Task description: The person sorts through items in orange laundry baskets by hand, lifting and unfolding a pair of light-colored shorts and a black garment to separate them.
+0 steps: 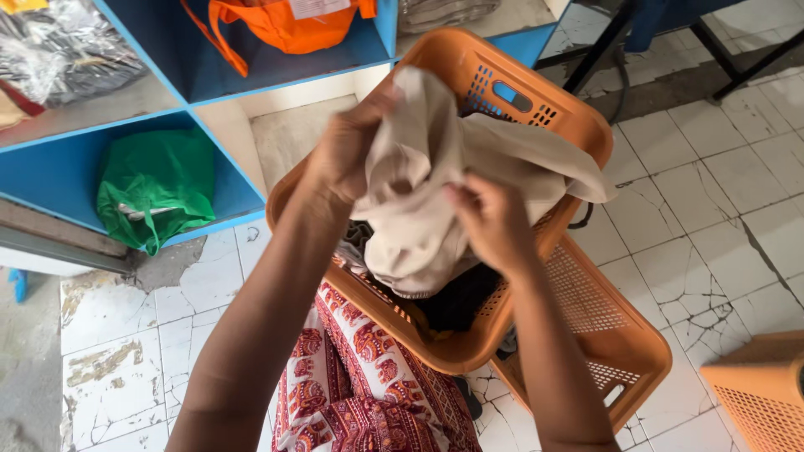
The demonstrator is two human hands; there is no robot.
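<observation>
My left hand [343, 151] grips the upper edge of a beige cloth [419, 192] and lifts it over an orange laundry basket [536, 84]. My right hand [490, 219] pinches the same cloth lower down, near its middle. The cloth hangs in folds and drapes over the basket's far side. Dark clothes [456, 301] lie inside the basket under the cloth. The basket is tilted and rests on a second orange basket [620, 351] below it.
A blue shelf unit [209, 75] stands behind, holding a green bag [155, 188], an orange bag [285, 21] and plastic-wrapped items [67, 50]. My patterned red trousers [360, 393] are below. Another orange basket [762, 393] sits at the lower right on cracked white tiles.
</observation>
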